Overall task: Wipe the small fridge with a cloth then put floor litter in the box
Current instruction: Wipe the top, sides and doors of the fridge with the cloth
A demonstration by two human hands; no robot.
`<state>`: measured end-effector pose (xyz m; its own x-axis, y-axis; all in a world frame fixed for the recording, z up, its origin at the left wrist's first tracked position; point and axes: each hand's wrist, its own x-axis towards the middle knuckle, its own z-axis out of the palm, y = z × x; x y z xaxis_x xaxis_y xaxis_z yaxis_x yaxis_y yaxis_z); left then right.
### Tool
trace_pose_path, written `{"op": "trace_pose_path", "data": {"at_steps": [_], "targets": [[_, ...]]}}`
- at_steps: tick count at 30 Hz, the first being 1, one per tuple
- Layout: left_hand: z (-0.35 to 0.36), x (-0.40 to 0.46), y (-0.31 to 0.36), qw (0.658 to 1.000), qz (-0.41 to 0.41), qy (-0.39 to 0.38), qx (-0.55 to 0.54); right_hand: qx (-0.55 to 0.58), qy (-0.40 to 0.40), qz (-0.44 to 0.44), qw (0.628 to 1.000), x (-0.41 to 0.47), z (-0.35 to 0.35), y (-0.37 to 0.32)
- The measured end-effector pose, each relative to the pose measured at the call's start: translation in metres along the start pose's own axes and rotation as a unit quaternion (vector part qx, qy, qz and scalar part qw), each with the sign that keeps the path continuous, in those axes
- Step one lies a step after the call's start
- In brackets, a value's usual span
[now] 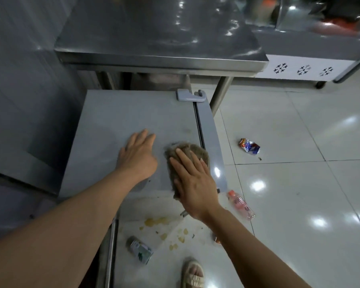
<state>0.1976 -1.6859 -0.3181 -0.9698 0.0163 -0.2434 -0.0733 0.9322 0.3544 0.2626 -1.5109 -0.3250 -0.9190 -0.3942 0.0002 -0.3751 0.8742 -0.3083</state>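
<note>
The small grey fridge (121, 113) stands below me, seen from above. My right hand (192, 180) lies flat on a brownish-grey cloth (187, 149), pressing it onto the fridge top near the right front edge. My left hand (138, 154) rests flat on the top just left of the cloth, fingers apart, holding nothing. Litter lies on the white tiled floor: a crushed blue and red can (249, 146) to the right, a clear plastic bottle with a pink label (241, 204) near the fridge's front corner, and a green and white can (140, 250) by my foot. No box is in view.
A stainless steel table (160, 53) stands right behind the fridge. A steel counter with snowflake cut-outs (303, 69) is at the back right. Yellowish spill stains (160, 222) mark the floor in front of the fridge. My sandalled foot (192, 274) is at the bottom.
</note>
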Motion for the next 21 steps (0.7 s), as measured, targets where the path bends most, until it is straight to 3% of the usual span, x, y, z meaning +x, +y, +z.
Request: {"op": "trace_pose_path", "data": {"at_steps": [4, 8, 12, 16, 21], "targets": [[0.015, -0.033, 0.010, 0.998, 0.058, 0.015, 0.021, -0.008, -0.008, 0.018, 1.000, 0.027, -0.008, 0.016], [0.025, -0.044, 0.011, 0.999, 0.044, 0.009, 0.004, -0.036, -0.031, 0.092, 0.995, 0.069, -0.020, 0.039], [0.025, -0.045, 0.013, 0.999, 0.033, -0.003, 0.006, -0.027, 0.014, 0.136, 0.990, 0.030, -0.011, 0.032], [0.028, -0.048, 0.021, 1.000, 0.009, 0.006, 0.016, -0.049, 0.046, 0.081, 0.994, -0.049, -0.004, 0.040], [0.038, -0.069, 0.017, 0.996, -0.019, 0.076, 0.035, -0.062, 0.033, 0.013, 0.997, -0.042, -0.010, 0.060]]}}
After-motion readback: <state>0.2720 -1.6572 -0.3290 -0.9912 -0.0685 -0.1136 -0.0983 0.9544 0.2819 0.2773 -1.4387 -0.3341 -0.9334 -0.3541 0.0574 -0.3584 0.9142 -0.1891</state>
